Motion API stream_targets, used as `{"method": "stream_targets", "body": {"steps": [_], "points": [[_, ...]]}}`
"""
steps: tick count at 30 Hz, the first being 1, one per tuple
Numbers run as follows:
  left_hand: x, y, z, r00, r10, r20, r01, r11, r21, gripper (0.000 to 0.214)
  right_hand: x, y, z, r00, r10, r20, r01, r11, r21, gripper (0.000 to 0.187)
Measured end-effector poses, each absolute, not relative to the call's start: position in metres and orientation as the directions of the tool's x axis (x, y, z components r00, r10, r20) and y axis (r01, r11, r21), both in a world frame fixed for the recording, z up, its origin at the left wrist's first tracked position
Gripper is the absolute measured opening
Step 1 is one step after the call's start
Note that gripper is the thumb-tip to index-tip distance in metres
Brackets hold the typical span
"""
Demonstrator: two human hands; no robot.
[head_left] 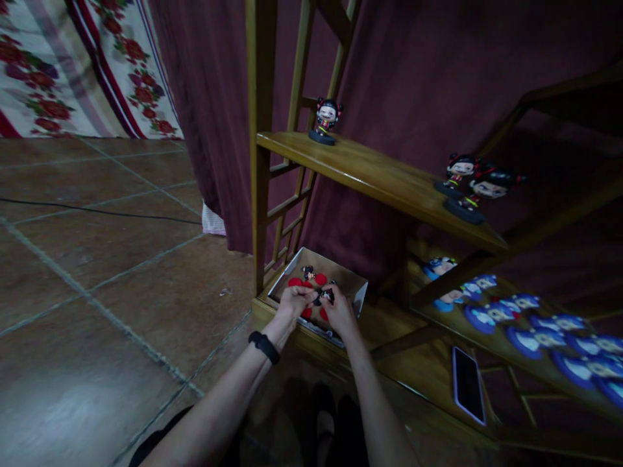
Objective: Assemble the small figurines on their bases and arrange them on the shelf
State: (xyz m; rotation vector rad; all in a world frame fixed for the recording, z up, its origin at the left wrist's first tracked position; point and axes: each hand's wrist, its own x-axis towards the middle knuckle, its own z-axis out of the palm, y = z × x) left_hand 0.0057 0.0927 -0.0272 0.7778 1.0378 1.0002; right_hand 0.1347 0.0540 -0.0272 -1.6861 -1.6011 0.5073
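Both of my hands are over a shallow open cardboard box [361, 297] on the bottom shelf. My left hand [295, 301] and my right hand [339, 312] meet with fingers closed around a small dark figurine [326, 296]. The left fingertips pinch its dark base side, while the right fingers grip its other side. Inside the box, another small black-haired figurine [308, 272] lies near several red round pieces [320, 279]. Some of the box's contents are hidden behind my hands.
Above the box, a wooden shelf [370, 170] bears a doll figurine [327, 117] at left and two more figurines [462, 170] at right. Several blue-and-white figurines [530, 338] fill the lower right shelf. A phone [468, 384] lies nearby. A black cable [97, 209] crosses the floor.
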Motion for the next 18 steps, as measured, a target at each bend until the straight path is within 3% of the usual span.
{"method": "stream_targets", "body": {"steps": [4, 8, 12, 18], "points": [[0.002, 0.098, -0.035, 0.220, 0.870, -0.442, -0.319, 0.492, 0.810, 0.013, 0.134, 0.056, -0.032, 0.102, 0.970, 0.221, 0.610, 0.115, -0.784, 0.035], [-0.003, 0.106, -0.041, 0.242, 0.817, -0.523, -0.345, 0.576, 0.741, 0.008, 0.140, 0.060, -0.040, 0.149, 0.977, 0.153, 0.394, 0.083, -0.915, 0.051], [-0.006, 0.110, -0.038, 0.274, 0.795, -0.541, -0.365, 0.607, 0.706, 0.011, 0.150, 0.063, -0.045, 0.320, 0.947, 0.034, 0.131, -0.008, -0.991, 0.033], [-0.004, 0.107, -0.032, 0.351, 0.742, -0.572, -0.357, 0.670, 0.651, 0.008, 0.143, 0.068, -0.049, 0.282, 0.959, -0.014, -0.038, -0.003, -0.999, 0.028]]}}
